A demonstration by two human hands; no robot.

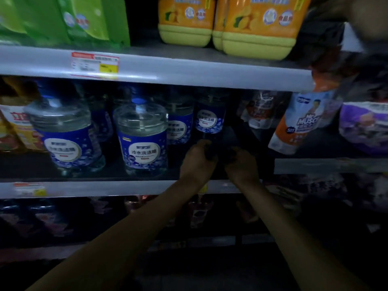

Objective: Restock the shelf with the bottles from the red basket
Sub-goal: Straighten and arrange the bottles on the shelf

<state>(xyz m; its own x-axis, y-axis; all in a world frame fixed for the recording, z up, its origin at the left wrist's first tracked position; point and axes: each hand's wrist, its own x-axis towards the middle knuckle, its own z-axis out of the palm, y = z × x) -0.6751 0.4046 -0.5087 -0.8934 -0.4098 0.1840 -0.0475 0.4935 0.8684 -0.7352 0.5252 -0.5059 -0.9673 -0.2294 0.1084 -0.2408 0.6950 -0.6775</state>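
Note:
Clear bottles with blue labels and blue caps stand on the middle shelf (88,189). Two are at the front (67,135) (142,139), and more recede behind them. Both my hands reach into the dark gap to the right of this row. My left hand (197,158) and my right hand (241,164) curl their fingers round the dim lower part of the rearmost bottle (210,118). The grip itself is dark and hard to make out. The red basket is out of view.
The upper shelf (168,68) carries green refill pouches (69,19) and orange-and-yellow jugs (258,26). Orange and white pouches (298,122) hang to the right of my hands. A purple pack (363,124) sits at the far right. The lower shelf is dark.

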